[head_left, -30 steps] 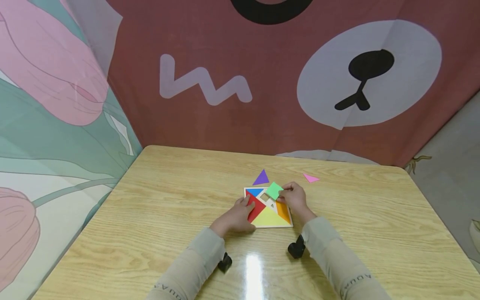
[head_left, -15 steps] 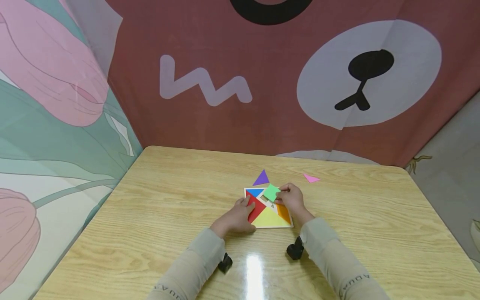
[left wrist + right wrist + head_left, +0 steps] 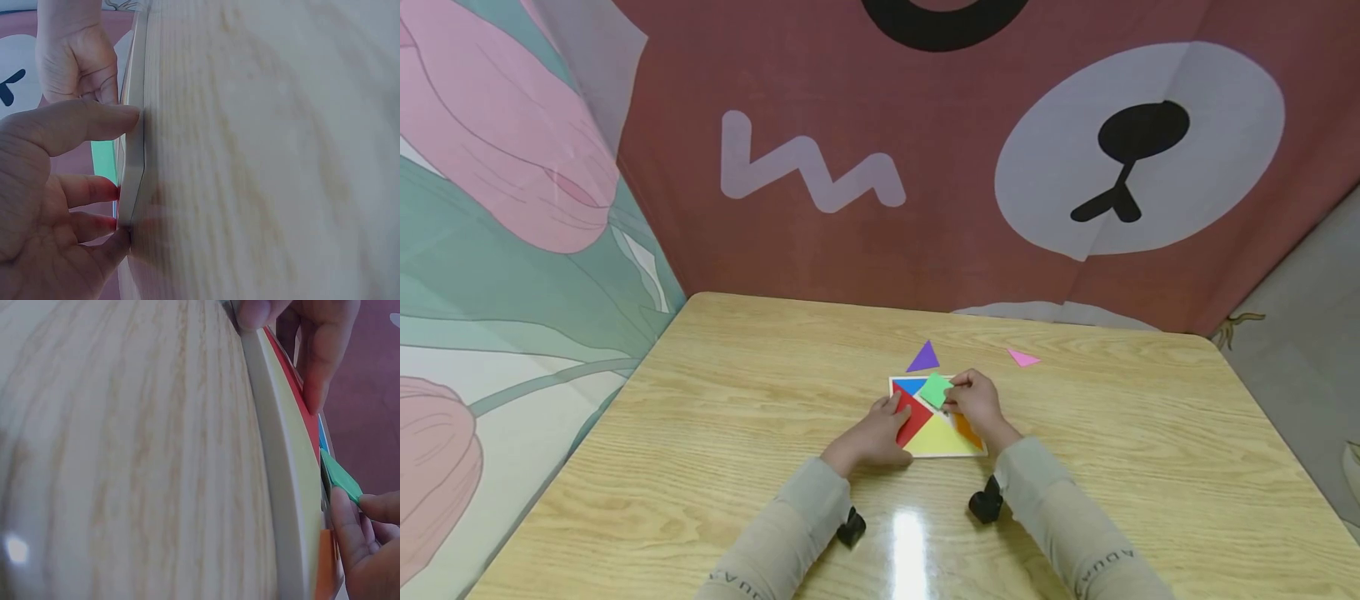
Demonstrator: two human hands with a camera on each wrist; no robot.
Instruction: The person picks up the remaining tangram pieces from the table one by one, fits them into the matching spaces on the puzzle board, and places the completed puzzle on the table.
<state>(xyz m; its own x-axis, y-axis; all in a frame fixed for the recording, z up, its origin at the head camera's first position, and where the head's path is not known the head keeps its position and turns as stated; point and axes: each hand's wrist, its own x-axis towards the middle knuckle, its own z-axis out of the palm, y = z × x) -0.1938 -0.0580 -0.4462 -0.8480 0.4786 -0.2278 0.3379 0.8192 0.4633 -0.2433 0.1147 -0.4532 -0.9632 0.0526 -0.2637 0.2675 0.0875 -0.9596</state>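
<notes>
A green square tangram piece (image 3: 936, 390) is over the far part of the tangram tray (image 3: 277, 462), just right of the blue triangle. The right wrist view shows it tilted, with its lower corner close to the tray surface; whether that corner touches cannot be told. The right hand (image 3: 976, 400) pinches its right edge between thumb and fingers, so the hand is nearly closed. The left hand (image 3: 876, 433) grips the tray's left side, partly open, thumb at the near edge and fingers resting over the red triangle (image 3: 917, 421).

Within the tray, the blue triangle (image 3: 909, 385) occupies the far left corner, the red triangle lies along the left side, and a large yellow triangle (image 3: 942, 437) along the near edge. An orange parallelogram (image 3: 967, 430), partly covered by the right hand, lies at the tray's right side.

Just beyond the tray's far edge a purple triangle (image 3: 924, 357) lies on the wood-grain tabletop (image 3: 737, 400); a small pink triangle (image 3: 1022, 357) lies farther out, past the far right corner. Nearer the person than the tray, a black device hangs below each beige sleeve (image 3: 1052, 487). Behind it all hangs a reddish-brown backdrop (image 3: 925, 258) with a cartoon muzzle.
</notes>
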